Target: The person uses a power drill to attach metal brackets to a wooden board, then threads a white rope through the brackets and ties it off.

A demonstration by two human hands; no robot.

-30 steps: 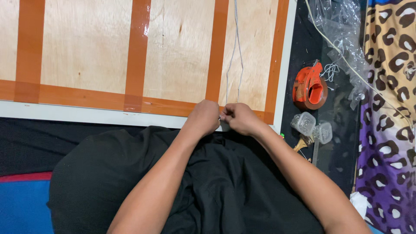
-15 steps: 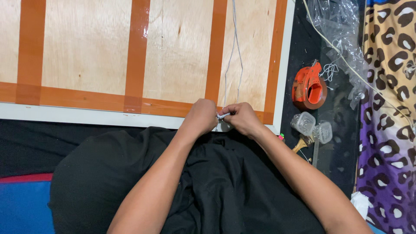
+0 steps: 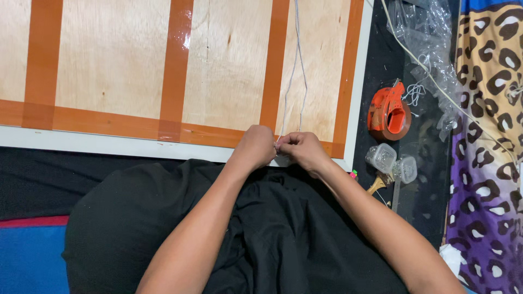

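White string (image 3: 297, 65) runs as 2 thin strands down a plywood board (image 3: 114, 65) striped with orange tape, ending at the board's near edge. Left hand (image 3: 255, 148) and right hand (image 3: 303, 151) meet there, fingertips pinched together on the string's end. Keeping both strands taut and the pinch small would probably help this fine work. Right of the board, 2 small clear plastic containers (image 3: 391, 162) sit side by side; their contents are too small to tell. An orange tape dispenser (image 3: 388, 113) lies just beyond them
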